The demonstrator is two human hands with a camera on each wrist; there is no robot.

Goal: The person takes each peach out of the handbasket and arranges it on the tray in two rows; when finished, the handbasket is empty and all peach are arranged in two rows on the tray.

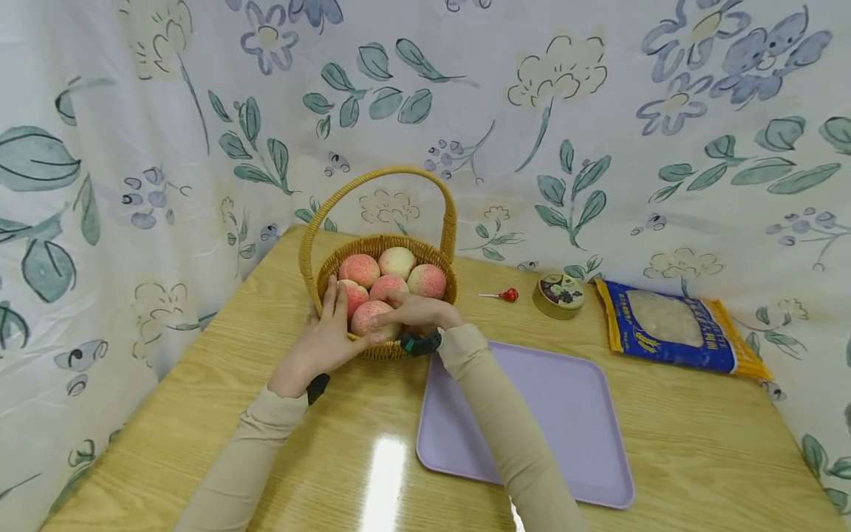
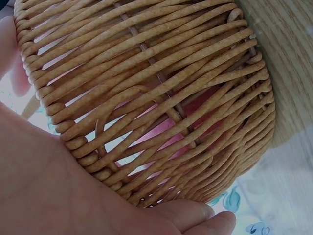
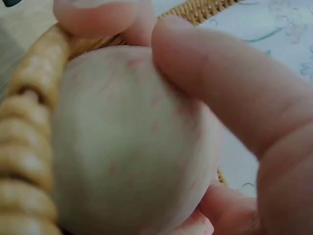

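Observation:
A wicker basket [image 1: 385, 353] with a tall arched handle holds several pink and cream peaches [image 1: 360, 271]. My left hand [image 1: 319, 343] lies over the basket's near left rim, fingers reaching along the peaches; in the left wrist view its palm [image 2: 63, 181] rests against the woven wall [image 2: 146, 98]. With my right hand [image 1: 422, 312] I grip the front peach [image 1: 372, 318] just inside the near rim. The right wrist view shows that peach [image 3: 132, 142] close up, with fingers and thumb around it beside the rim [image 3: 29, 132].
A lilac tray [image 1: 565, 414] lies right of the basket, partly under my right forearm. Behind it are a red lollipop [image 1: 509, 295] and a round tin [image 1: 558, 297]. A blue and yellow packet [image 1: 671, 329] lies farther right. A patterned curtain hangs behind and at the left.

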